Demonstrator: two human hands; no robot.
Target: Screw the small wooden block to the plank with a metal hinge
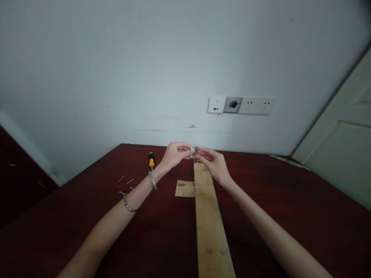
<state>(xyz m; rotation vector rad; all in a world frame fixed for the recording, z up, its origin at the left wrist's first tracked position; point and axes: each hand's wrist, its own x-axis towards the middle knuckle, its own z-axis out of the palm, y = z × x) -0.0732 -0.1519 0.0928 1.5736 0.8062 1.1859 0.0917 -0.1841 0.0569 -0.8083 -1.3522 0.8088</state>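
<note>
My left hand (174,153) and my right hand (213,161) meet above the far end of a long pale wooden plank (209,220). Both pinch a small shiny metal piece (194,151) between fingertips; it looks like a hinge, though it is too small to be sure. The plank lies lengthwise on the dark red table (290,216), running from near me toward the wall. A small square of thin wood (184,189) lies flat against the plank's left side. Bracelets circle my left wrist and forearm.
A screwdriver with a yellow and black handle (151,159) lies left of my left hand. Several loose screws (126,185) are scattered further left. Wall sockets (241,105) sit on the white wall behind. A pale door (342,154) stands at the right.
</note>
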